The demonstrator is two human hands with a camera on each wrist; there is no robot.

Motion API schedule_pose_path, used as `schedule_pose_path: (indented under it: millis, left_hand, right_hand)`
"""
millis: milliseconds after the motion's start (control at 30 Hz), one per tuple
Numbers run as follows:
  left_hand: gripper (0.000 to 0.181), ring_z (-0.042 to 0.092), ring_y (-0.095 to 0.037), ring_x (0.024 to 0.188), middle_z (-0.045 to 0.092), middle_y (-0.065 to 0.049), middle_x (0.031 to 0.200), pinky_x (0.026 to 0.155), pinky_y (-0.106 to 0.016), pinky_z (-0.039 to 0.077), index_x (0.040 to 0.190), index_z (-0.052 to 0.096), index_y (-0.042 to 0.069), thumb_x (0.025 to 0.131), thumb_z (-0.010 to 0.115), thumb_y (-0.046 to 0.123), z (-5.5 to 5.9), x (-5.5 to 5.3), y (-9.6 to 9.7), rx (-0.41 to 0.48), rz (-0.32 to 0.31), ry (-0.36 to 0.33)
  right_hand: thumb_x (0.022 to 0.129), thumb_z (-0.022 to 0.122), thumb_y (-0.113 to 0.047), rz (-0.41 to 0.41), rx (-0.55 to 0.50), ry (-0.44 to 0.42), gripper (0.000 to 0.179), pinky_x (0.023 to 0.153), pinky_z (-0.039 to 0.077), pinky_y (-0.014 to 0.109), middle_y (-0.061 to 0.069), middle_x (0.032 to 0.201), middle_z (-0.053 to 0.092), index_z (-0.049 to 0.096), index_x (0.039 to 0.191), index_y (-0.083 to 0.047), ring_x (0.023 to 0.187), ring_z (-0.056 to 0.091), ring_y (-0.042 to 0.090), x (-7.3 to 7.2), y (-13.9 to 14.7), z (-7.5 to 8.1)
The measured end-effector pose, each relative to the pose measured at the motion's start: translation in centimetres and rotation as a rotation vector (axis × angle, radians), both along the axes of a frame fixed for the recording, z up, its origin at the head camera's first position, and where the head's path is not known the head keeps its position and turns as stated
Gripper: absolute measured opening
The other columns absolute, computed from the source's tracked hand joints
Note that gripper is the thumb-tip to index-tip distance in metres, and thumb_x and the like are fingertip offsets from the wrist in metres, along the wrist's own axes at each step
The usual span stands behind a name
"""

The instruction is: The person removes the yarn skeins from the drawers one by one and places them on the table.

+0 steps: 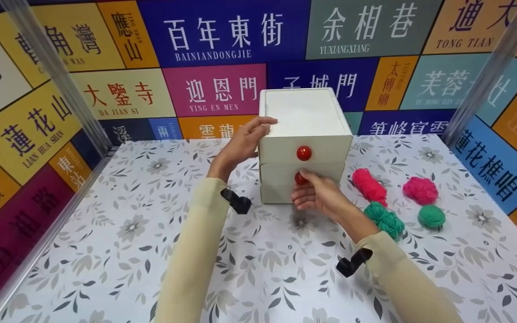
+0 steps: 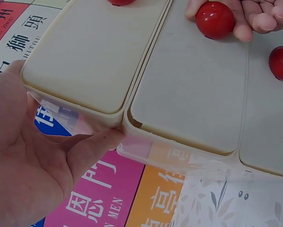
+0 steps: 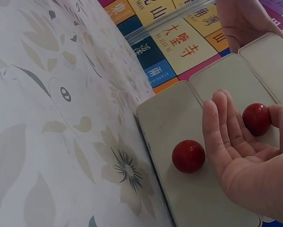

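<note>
A small white chest of drawers [image 1: 305,112] stands on the table, with a round red knob on each drawer front. My left hand [image 1: 245,141] holds its left side, fingers over the top edge and thumb along the side wall. Lower on the front, my right hand [image 1: 319,193] pinches the middle drawer's red knob [image 3: 257,119] between thumb and forefinger, the other fingers extended below it. Above is the top drawer's knob [image 1: 304,153], untouched. The bottom knob [image 3: 189,156] shows in both wrist views but is hidden behind my right hand in the head view.
Right of the chest lie a bright pink yarn skein [image 1: 369,186], a darker pink yarn bundle [image 1: 421,190], a green skein [image 1: 383,220] under my right forearm's far side, and a green ball [image 1: 431,216]. A leaf-patterned cloth [image 1: 128,264] covers the table; sign-printed walls [image 1: 222,33] surround it.
</note>
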State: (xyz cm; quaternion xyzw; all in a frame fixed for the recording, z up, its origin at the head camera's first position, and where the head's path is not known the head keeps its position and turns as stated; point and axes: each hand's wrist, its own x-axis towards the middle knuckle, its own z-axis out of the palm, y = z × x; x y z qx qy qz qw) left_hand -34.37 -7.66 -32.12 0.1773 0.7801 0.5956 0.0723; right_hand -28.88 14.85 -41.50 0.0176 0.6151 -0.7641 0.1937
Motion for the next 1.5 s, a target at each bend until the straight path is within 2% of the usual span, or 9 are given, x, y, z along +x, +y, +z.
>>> schedule_pose_path:
  millis: [133,300,467,633,900,1067,1367,1500]
  left_hand:
    - [0.036,0.062,-0.030,0.117,0.057,-0.014,0.140,0.103,-0.056,0.052,0.140,0.054,0.020,0.108,0.041,0.028,0.0,0.0,-0.1,-0.003,0.004,0.004]
    - [0.036,0.062,-0.030,0.117,0.056,-0.013,0.140,0.103,-0.055,0.052,0.140,0.054,0.020,0.107,0.041,0.027,0.0,0.0,-0.1,-0.003,0.003,-0.001]
    - [0.036,0.060,-0.029,0.119,0.055,-0.013,0.142,0.105,-0.056,0.050,0.140,0.054,0.021,0.107,0.042,0.028,0.0,0.0,-0.1,-0.004,0.007,-0.007]
    - [0.036,0.060,-0.028,0.119,0.054,-0.012,0.143,0.106,-0.056,0.049,0.140,0.054,0.022,0.107,0.041,0.029,0.0,0.0,0.0,-0.011,0.007,-0.015]
    - [0.036,0.060,-0.029,0.121,0.053,-0.012,0.144,0.106,-0.054,0.050,0.140,0.054,0.023,0.108,0.041,0.029,0.1,0.0,0.0,-0.013,0.009,-0.022]
    - [0.035,0.059,-0.029,0.124,0.052,-0.011,0.147,0.106,-0.056,0.049,0.140,0.054,0.024,0.108,0.041,0.030,0.0,0.0,-0.1,-0.027,0.011,-0.021]
    - [0.035,0.062,-0.027,0.116,0.056,-0.013,0.140,0.104,-0.054,0.051,0.140,0.054,0.022,0.107,0.042,0.029,0.0,0.1,-0.1,-0.002,0.003,-0.006]
    - [0.035,0.062,-0.026,0.114,0.057,-0.013,0.137,0.103,-0.053,0.052,0.140,0.054,0.021,0.108,0.041,0.028,-0.1,0.0,-0.1,0.000,0.003,0.000]
  right_hand:
    - [0.103,0.051,-0.046,-0.022,0.033,0.027,0.052,0.062,0.061,0.027,0.006,0.074,0.072,0.062,0.107,0.005,0.062,0.068,0.015,0.2,-0.2,-0.2]
    - [0.101,0.048,-0.053,-0.025,0.127,0.081,0.062,0.062,0.060,0.026,0.004,0.076,0.070,0.061,0.112,0.007,0.063,0.067,0.014,0.5,-0.2,-0.6]
    - [0.102,0.047,-0.051,-0.027,0.205,0.153,0.068,0.062,0.059,0.024,0.004,0.076,0.070,0.061,0.116,0.013,0.064,0.066,0.013,0.7,0.2,-1.0]
    - [0.101,0.050,-0.051,-0.018,0.276,0.170,0.068,0.063,0.060,0.024,0.003,0.076,0.069,0.060,0.118,0.013,0.065,0.066,0.013,1.0,1.1,-1.2]
    - [0.103,0.054,-0.038,0.003,0.336,0.126,0.056,0.062,0.059,0.023,0.001,0.075,0.068,0.057,0.122,0.015,0.065,0.066,0.011,1.1,2.5,-2.2]
    - [0.105,0.050,-0.036,0.002,0.358,0.059,0.055,0.062,0.059,0.023,0.001,0.077,0.069,0.055,0.128,0.015,0.066,0.067,0.010,1.1,2.7,-3.2]
    - [0.104,0.051,-0.042,0.004,0.250,-0.040,0.060,0.070,0.061,0.027,0.010,0.096,0.072,0.048,0.133,0.010,0.078,0.070,0.017,1.0,2.1,-4.2]
    - [0.103,0.051,-0.041,0.018,0.189,-0.060,0.057,0.073,0.061,0.029,0.011,0.097,0.073,0.049,0.131,0.009,0.080,0.071,0.019,1.0,1.8,-4.5]
